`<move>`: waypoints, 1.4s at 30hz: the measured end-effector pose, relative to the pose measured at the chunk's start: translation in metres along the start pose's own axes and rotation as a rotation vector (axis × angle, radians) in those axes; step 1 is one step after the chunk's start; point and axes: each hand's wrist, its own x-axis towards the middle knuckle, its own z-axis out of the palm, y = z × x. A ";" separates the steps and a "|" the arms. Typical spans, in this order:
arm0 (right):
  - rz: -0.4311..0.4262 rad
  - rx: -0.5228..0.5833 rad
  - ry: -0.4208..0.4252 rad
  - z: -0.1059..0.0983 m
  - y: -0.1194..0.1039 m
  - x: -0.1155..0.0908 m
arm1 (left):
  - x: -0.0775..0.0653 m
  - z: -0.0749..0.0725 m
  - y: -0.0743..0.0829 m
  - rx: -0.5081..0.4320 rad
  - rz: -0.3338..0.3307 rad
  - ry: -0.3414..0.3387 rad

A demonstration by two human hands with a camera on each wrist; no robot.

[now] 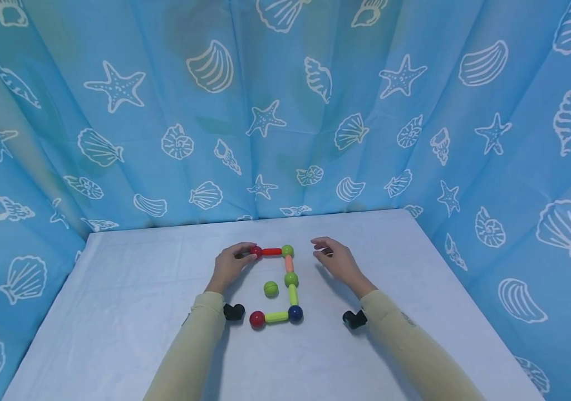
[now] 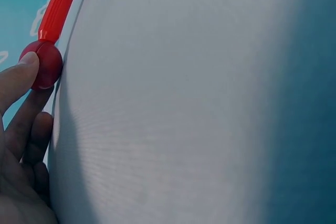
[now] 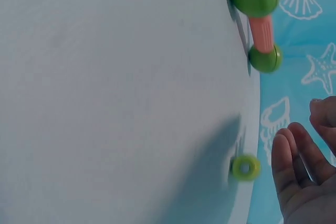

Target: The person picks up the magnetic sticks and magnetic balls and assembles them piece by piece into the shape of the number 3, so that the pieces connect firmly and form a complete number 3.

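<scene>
My left hand (image 1: 229, 266) holds a red ball (image 2: 47, 65) between thumb and fingers, at the far left end of a chain of toy balls and rods. From it a red rod (image 1: 272, 252) runs to a green ball (image 1: 288, 250). A pink rod (image 1: 289, 264), a second green ball (image 1: 291, 279), a yellow-green rod (image 1: 293, 295), a dark blue ball (image 1: 295, 313), another yellow-green rod (image 1: 276, 317) and a near red ball (image 1: 257, 319) follow. My right hand (image 1: 338, 260) hovers right of the chain, fingers loosely bent, holding nothing.
A loose green ball (image 1: 270, 288) lies inside the chain's outline. The right wrist view shows a yellow-green rod end (image 3: 245, 167) near the right fingers. Black wrist pieces (image 1: 234, 312) sit by both sleeves. A blue shell-patterned curtain (image 1: 265, 139) surrounds the white table (image 1: 130, 289).
</scene>
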 end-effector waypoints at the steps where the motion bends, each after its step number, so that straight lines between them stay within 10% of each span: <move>1: 0.001 -0.003 0.011 -0.003 0.002 -0.001 | 0.000 0.000 0.000 0.001 -0.001 -0.001; 24: 0.133 -0.065 0.000 -0.015 0.028 -0.014 | 0.000 0.001 0.000 -0.002 -0.024 -0.011; 42: 0.070 -0.120 -0.015 -0.009 0.026 -0.018 | 0.002 0.002 -0.004 0.012 -0.019 0.001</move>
